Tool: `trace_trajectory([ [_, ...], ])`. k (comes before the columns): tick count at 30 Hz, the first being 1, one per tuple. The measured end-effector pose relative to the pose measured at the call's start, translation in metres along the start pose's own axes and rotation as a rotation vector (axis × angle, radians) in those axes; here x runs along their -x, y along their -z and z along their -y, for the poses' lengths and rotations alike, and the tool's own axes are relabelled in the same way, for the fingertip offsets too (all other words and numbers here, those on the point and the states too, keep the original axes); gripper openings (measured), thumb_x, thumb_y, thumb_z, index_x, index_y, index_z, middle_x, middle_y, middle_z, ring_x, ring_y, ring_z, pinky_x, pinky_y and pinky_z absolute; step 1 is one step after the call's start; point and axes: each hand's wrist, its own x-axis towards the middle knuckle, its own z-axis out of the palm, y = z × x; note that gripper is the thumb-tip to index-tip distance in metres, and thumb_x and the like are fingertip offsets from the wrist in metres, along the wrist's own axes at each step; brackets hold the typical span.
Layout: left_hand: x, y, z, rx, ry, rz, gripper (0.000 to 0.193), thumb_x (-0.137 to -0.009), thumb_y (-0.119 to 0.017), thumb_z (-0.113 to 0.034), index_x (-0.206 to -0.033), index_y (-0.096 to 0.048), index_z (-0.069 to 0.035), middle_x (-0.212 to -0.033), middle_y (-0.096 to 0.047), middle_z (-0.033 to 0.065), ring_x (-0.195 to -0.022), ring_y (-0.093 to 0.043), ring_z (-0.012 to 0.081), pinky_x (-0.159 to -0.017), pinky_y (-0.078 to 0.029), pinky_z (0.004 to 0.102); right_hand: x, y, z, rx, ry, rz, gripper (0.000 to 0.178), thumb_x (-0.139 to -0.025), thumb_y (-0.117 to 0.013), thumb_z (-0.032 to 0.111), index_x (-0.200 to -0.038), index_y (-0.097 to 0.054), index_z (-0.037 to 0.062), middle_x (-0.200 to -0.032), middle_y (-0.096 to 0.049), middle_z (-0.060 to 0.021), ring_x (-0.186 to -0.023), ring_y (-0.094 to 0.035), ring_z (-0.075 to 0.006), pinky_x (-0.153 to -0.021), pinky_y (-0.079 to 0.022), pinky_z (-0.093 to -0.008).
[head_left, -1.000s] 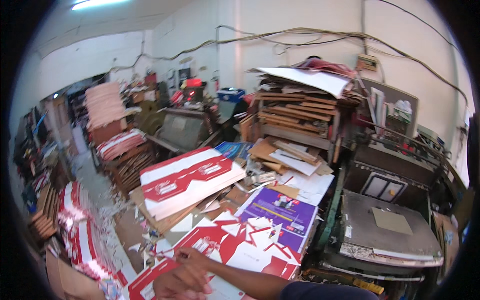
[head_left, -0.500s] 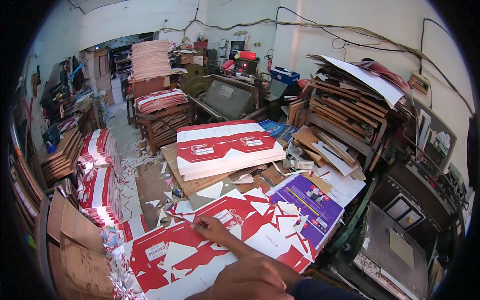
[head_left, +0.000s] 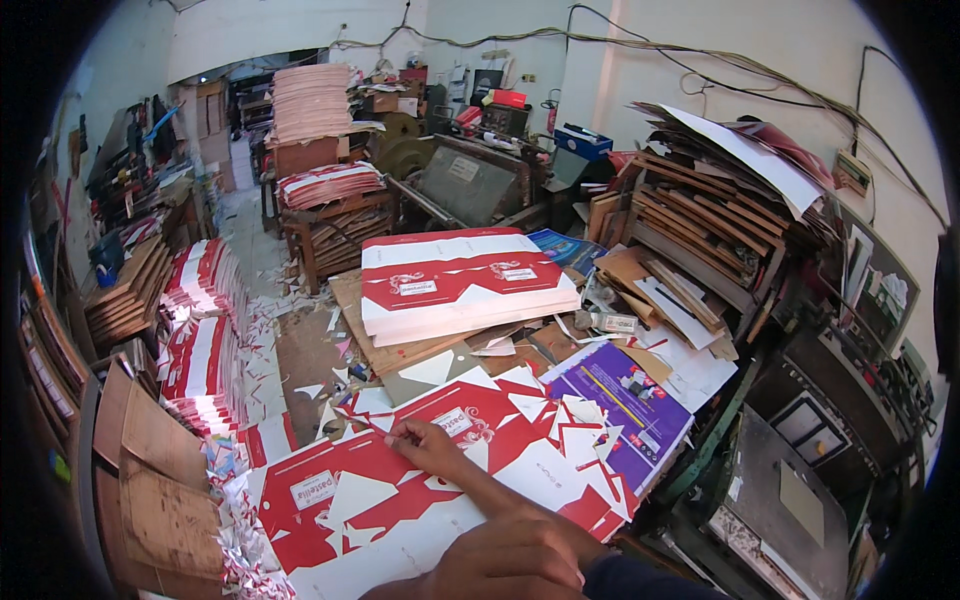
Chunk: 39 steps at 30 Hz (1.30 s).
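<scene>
A large printed red-and-white card sheet [head_left: 440,520] lies spread in front of me, with cut white and red triangular offcuts [head_left: 362,495] scattered over it. At the sheet's far left edge is my right hand [head_left: 428,448], thumb and fingers pinched together on a thin red paper strip [head_left: 368,422]. Its forearm crosses the sheet from the lower right, out of a dark sleeve. Close to me at the bottom, my left hand [head_left: 505,560] is curled closed in front of the right forearm; what it holds, if anything, is hidden.
Beyond the sheet, a thick stack of red-and-white card [head_left: 465,285] rests on a wooden board. A purple printed sheet [head_left: 620,405] and loose offcuts lie at right. Tall card stacks [head_left: 200,365] stand at left, above a scrap-strewn floor. A metal machine [head_left: 770,510] is at far right.
The whole view has shifted slightly, the scene sitting a little further right and higher at the back. Both hands keep nearly the same pose; the right still pinches at the sheet's edge.
</scene>
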Motion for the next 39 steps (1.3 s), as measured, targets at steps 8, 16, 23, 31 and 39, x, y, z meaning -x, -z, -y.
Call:
trace_trajectory([
  [8, 0.029, -0.004, -0.002, -0.124, -0.013, -0.325, 0.047, -0.086, -0.069, -0.049, -0.081, -0.069, -0.003, -0.074, -0.065, 0.0109, -0.07, -0.059, 0.0255, -0.067, -0.045, 0.0403, -0.013, -0.02, -0.022, -0.099, 0.237, -0.01, 0.018, -0.093, -0.068, 0.022, -0.096, -0.067, 0.0048, -0.076, -0.065, -0.0027, -0.07, -0.057, -0.0088, -0.062, -0.046, -0.0285],
  [16, 0.022, -0.002, -0.013, 0.063, -0.324, -0.417, 0.012, -0.092, -0.05, -0.019, -0.089, -0.054, -0.009, -0.074, -0.051, 0.007, -0.074, -0.048, 0.0233, -0.074, -0.037, 0.041, -0.009, -0.005, -0.018, -0.064, 0.201, -0.028, 0.019, -0.092, -0.068, 0.022, -0.093, -0.065, 0.0036, -0.075, -0.064, -0.0039, -0.069, -0.058, -0.011, -0.062, -0.047, -0.0309],
  [23, 0.016, -0.015, 0.003, 0.039, -0.209, -0.385, 0.01, -0.092, -0.052, -0.019, -0.095, -0.054, -0.01, -0.079, -0.057, 0.009, -0.074, -0.052, 0.0246, -0.074, -0.038, 0.0431, -0.007, -0.002, -0.022, -0.09, 0.208, -0.025, 0.025, -0.095, -0.066, 0.029, -0.097, -0.064, 0.0041, -0.074, -0.061, -0.0013, -0.07, -0.054, -0.0087, -0.063, -0.045, -0.0291],
  [31, 0.014, 0.008, 0.035, -0.062, -0.127, -0.287, 0.013, -0.092, -0.057, -0.02, -0.097, -0.053, -0.008, -0.08, -0.059, 0.0096, -0.073, -0.055, 0.0242, -0.072, -0.042, 0.0418, -0.009, -0.011, -0.015, -0.104, 0.243, 0.024, 0.02, -0.093, -0.065, 0.022, -0.098, -0.064, 0.0032, -0.083, -0.067, -0.0033, -0.077, -0.06, -0.0117, -0.068, -0.049, -0.0301],
  [39, 0.032, 0.054, 0.105, -0.206, 0.405, -0.754, 0.018, -0.101, -0.051, -0.017, -0.111, -0.053, -0.001, -0.083, -0.056, 0.0074, -0.077, -0.058, 0.0151, -0.076, -0.05, 0.0307, 0.004, -0.001, 0.007, -0.07, -0.045, 0.092, 0.017, -0.088, -0.064, 0.017, -0.1, -0.067, 0.0049, -0.085, -0.068, -0.004, -0.077, -0.061, -0.0104, -0.07, -0.051, -0.0301],
])
